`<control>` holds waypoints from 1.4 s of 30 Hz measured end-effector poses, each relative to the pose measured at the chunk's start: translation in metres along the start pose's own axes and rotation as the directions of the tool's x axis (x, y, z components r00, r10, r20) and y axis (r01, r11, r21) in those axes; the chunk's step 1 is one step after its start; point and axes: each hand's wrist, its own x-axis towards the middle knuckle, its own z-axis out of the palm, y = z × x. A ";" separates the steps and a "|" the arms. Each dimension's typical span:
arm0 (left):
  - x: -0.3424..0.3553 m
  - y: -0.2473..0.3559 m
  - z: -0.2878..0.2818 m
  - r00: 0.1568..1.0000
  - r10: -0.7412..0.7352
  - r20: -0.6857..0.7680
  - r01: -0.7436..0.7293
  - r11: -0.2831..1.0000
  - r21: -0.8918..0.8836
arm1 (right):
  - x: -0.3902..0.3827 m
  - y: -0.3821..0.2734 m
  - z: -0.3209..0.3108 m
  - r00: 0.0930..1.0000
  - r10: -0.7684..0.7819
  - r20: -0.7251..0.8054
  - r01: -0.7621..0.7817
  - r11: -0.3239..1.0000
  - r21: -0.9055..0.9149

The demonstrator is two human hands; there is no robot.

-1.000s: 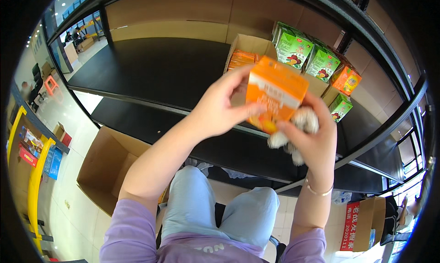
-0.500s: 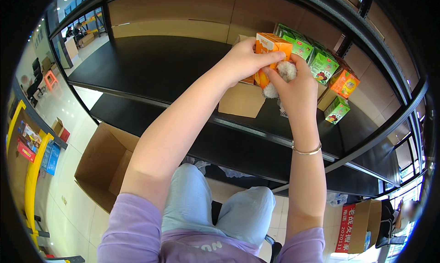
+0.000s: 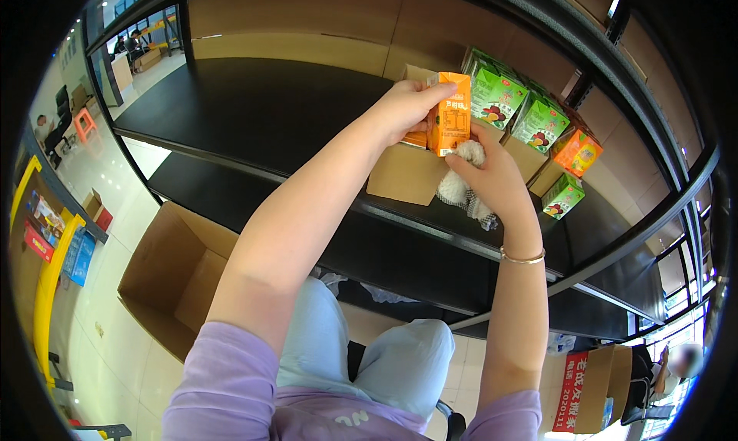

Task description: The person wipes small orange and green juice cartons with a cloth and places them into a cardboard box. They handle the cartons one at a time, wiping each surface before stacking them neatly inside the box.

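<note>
An orange drink carton (image 3: 455, 118) stands upright in the grip of my left hand (image 3: 407, 112), its printed side turned toward me. My right hand (image 3: 496, 176) is closed on a whitish cloth (image 3: 459, 186), just below and to the right of the carton; the cloth's checked end hangs down. Below my left hand is an open cardboard box on the shelf, its flap (image 3: 407, 178) folded out toward me. Part of another orange carton (image 3: 415, 139) shows in that box, mostly covered by my left hand.
Right of my hands, green cartons (image 3: 540, 124) and an orange carton (image 3: 576, 152) sit in cardboard boxes. A single green carton (image 3: 563, 196) stands on the black shelf (image 3: 261, 106). A large open cardboard box (image 3: 173, 276) rests on the floor at left. A metal rail (image 3: 646, 233) crosses at right.
The orange carton has come down slightly and turned, so a different side faces me. My right hand has lowered with the cloth, away from the carton's upper part.
</note>
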 end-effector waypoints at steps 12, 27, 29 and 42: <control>0.014 -0.002 -0.008 0.987 -0.096 0.129 0.084 0.992 0.099 | -0.002 0.020 0.015 0.998 -0.052 -0.032 0.049 0.996 -0.078; 0.002 -0.004 -0.015 0.931 -0.026 0.364 -0.090 0.951 0.297 | -0.007 0.018 0.035 0.976 0.002 -0.216 0.002 1.000 0.020; 0.004 -0.007 -0.017 0.937 -0.016 0.349 -0.108 0.937 0.331 | -0.006 0.015 0.037 0.971 0.005 -0.238 -0.013 0.999 -0.032; 0.008 -0.011 -0.015 0.965 -0.034 0.260 -0.090 0.888 0.451 | -0.016 0.032 0.050 0.938 -0.160 -0.307 0.124 0.983 -0.135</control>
